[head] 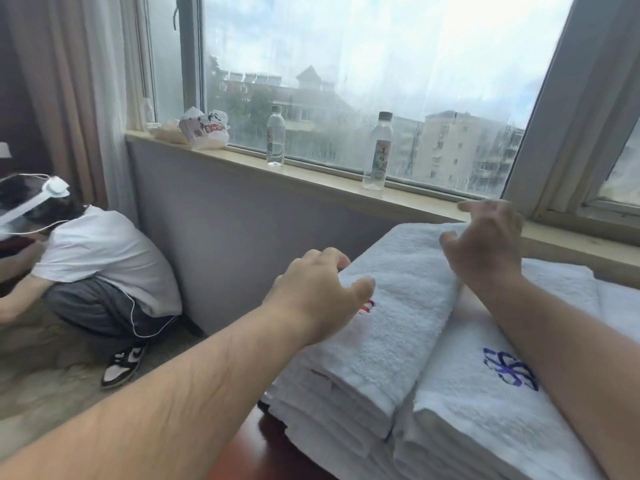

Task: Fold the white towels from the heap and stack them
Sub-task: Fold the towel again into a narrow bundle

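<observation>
Far to the left of the tall stack of folded towels [398, 323], a second person [104, 258] in a white shirt crouches on the carpet [52, 375], below a brown curtain [69, 81]. Behind the stack and up to its left runs the windowsill [311, 174], which carries a printed bag [204, 129], a clear bottle [276, 140] and a second bottle [378, 150] nearer the stack, under a rain-streaked window [346, 64]. The left hand [318, 292] sits at the stack's left edge with its fingers [332, 256] loosely curled and its thumb over the top towel beside a red embroidered mark [367, 306]. It appears to hold nothing, though I cannot tell whether it touches the cloth. The stack stands on a dark red counter [256, 448], several towels deep, with its edges fairly even. Over its far end the right hand [485, 247] hovers with its fingers spread and slightly bent, empty. Touching the stack's right side is a lower pile [467, 410], whose top towel bears a blue mark [509, 370]. Further right, more white towelling [561, 282] lies flat. To my eye a good share is already folded and stacked, and the top towel looks freshly laid. No heap is in view, so what remains cannot be judged.
</observation>
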`<state>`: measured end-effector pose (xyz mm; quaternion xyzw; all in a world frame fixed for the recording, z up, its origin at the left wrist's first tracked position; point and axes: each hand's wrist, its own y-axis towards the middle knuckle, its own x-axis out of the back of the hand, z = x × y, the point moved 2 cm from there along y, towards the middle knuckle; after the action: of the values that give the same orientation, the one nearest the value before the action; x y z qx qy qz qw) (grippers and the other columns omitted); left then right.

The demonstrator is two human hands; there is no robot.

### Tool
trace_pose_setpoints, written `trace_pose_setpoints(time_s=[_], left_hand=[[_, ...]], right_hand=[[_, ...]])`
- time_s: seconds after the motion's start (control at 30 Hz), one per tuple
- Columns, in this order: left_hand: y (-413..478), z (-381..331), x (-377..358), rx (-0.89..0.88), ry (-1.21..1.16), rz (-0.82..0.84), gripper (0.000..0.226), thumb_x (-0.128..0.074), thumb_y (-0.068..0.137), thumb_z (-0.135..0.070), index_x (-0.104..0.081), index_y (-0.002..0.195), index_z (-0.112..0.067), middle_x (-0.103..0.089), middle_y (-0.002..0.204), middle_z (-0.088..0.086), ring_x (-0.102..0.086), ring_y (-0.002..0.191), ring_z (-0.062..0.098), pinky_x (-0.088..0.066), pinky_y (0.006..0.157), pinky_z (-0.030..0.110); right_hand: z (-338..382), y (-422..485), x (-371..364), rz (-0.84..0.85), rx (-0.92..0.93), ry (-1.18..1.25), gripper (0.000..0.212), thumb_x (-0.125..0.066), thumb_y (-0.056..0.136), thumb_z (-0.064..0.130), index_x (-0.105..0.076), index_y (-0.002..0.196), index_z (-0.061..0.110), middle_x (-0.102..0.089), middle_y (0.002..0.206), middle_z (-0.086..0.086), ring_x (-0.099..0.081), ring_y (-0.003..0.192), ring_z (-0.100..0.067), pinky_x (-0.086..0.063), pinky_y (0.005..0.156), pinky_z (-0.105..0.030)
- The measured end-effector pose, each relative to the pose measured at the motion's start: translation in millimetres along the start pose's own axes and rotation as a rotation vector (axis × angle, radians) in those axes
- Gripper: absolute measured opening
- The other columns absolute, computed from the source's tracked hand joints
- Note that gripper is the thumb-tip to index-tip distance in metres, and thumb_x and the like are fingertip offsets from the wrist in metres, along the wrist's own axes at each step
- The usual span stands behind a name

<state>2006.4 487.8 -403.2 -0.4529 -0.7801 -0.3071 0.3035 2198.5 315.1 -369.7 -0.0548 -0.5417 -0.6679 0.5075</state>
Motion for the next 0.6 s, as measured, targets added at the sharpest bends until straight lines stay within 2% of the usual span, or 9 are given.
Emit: trace_pose_setpoints(time_s=[0.03,0.1,0.2,0.27,0.33,0.6], left_hand=[[-2.2,-6.2,-3.6,-0.027,0.007,0.038,0.075,-0.049,0.084,-0.076,-0.04,0.145,-0.033,-0.043,0.146,-0.01,-0.042,0.134,0.015,-0.039,0.111,0.043],[-6.3,-15.6,-14.3,-0.028,0.06,0.151,0.098,-0.051,0.075,-0.086,-0.031,0.153,-0.03,-0.036,0.153,-0.01,-0.035,0.14,0.015,-0.033,0.116,0.043],[-11.4,-15.9,-30.9,-0.034,0.117,0.214,0.112,-0.055,0.068,-0.09,-0.023,0.156,-0.03,-0.035,0.155,-0.014,-0.033,0.141,0.013,-0.029,0.117,0.04],[-12.7,-12.2,-36.1,-0.041,0.114,0.184,0.114,-0.056,0.066,-0.091,-0.019,0.157,-0.033,-0.034,0.155,-0.015,-0.031,0.142,0.011,-0.028,0.117,0.038],[-12.2,-9.1,-38.6,-0.04,0.11,0.159,0.114,-0.056,0.064,-0.092,-0.02,0.156,-0.034,-0.037,0.153,-0.017,-0.032,0.14,0.01,-0.029,0.115,0.036],[-12.4,-7.4,-44.3,-0.053,0.161,0.131,0.117,-0.053,0.063,-0.093,-0.017,0.157,-0.034,-0.033,0.156,-0.016,-0.03,0.142,0.011,-0.026,0.115,0.036]], right_hand=[[5.2,2.7,-1.2,0.075,0.069,-0.068,0.045,-0.062,0.091,0.028,-0.059,0.135,0.017,-0.041,0.146,-0.014,-0.035,0.135,-0.036,-0.033,0.11,-0.044],[6.4,7.1,-9.3,0.299,0.089,-0.199,0.04,-0.053,0.097,0.039,-0.062,0.132,0.022,-0.043,0.15,-0.009,-0.035,0.14,-0.03,-0.03,0.112,-0.044],[-6.9,7.6,-26.0,0.538,0.033,-0.241,0.053,-0.041,0.1,0.053,-0.05,0.145,0.027,-0.038,0.16,-0.006,-0.031,0.147,-0.028,-0.024,0.118,-0.042],[-15.3,10.4,-33.9,0.576,0.012,-0.212,0.059,-0.037,0.1,0.058,-0.041,0.152,0.03,-0.032,0.164,-0.003,-0.026,0.15,-0.028,-0.019,0.12,-0.042],[-19.1,16.3,-39.8,0.61,0.022,-0.228,0.063,-0.035,0.098,0.062,-0.04,0.152,0.031,-0.033,0.163,-0.003,-0.026,0.151,-0.027,-0.018,0.121,-0.042],[-22.3,20.3,-45.7,0.689,-0.016,-0.247,0.064,-0.034,0.097,0.066,-0.037,0.153,0.035,-0.041,0.158,-0.007,-0.032,0.147,-0.032,-0.023,0.117,-0.041]])
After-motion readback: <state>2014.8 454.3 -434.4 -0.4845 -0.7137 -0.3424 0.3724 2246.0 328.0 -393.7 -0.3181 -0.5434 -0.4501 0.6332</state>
